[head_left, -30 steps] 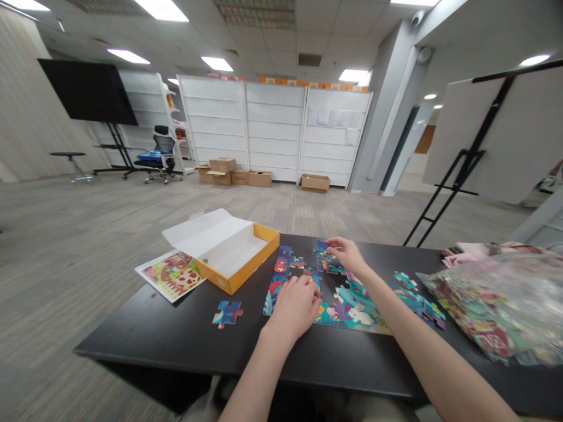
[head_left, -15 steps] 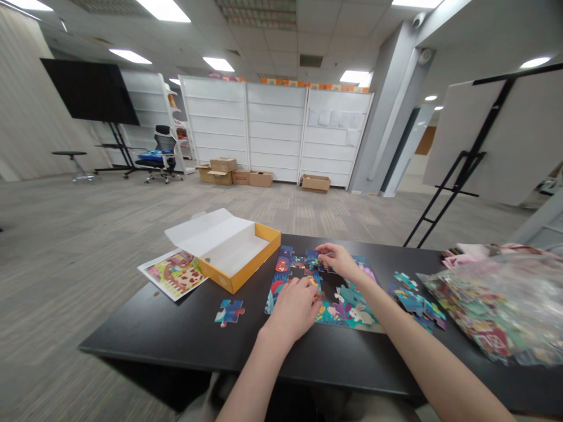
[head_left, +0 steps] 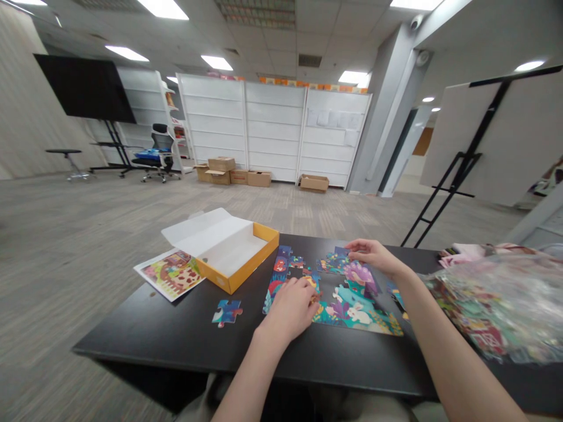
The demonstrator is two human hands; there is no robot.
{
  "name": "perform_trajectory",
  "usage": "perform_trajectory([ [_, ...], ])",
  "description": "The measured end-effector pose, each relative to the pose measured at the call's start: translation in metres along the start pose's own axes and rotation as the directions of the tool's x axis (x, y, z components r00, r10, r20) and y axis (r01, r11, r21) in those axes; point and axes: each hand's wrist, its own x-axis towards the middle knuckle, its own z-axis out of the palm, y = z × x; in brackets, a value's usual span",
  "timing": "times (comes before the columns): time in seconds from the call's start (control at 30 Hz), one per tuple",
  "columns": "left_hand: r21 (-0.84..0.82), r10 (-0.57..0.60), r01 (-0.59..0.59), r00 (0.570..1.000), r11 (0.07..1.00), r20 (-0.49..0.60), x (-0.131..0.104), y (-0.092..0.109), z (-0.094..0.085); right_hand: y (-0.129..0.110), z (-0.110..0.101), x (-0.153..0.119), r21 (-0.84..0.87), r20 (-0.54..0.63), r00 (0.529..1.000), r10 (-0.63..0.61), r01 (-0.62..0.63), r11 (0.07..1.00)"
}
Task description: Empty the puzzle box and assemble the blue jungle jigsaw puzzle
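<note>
a partly joined jigsaw puzzle on a tabletop, middle unfilled, a loose piece at left. left hand curls over the puzzle; right hand, half-curled, at its far edge; grips unclear.

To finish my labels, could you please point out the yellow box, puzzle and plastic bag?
Yellow box (head_left: 254,262): head view, right side wall.
Puzzle (head_left: 358,315): head view, the white rabbit.
Plastic bag (head_left: 505,308): head view, its crumpled middle.
</note>
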Motion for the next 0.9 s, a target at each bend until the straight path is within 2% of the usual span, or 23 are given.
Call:
perform_trajectory([
  [0.17,0.012,-0.005,0.005,1.0,1.0,-0.001,0.0,0.002,0.0,0.013,0.002,0.01,0.025,-0.162,0.986,-0.027,0.031,0.999],
  [0.3,0.026,-0.018,0.018,1.0,0.999,0.011,0.0,0.002,-0.001,0.025,0.018,0.024,0.031,-0.379,0.921,-0.086,0.105,0.994],
  [0.37,0.024,-0.029,0.029,0.999,0.999,0.016,0.0,0.003,-0.001,0.031,0.025,0.029,0.01,-0.422,0.901,-0.104,0.12,0.993],
  [0.63,0.022,-0.038,0.038,0.999,0.999,0.016,0.0,0.006,-0.004,0.043,0.044,0.037,-0.063,-0.363,0.913,-0.184,0.173,0.983],
  [0.9,0.025,-0.025,0.025,1.0,0.999,0.01,0.0,0.004,-0.001,0.031,0.063,0.035,-0.007,-0.337,0.925,-0.176,0.184,0.983],
])
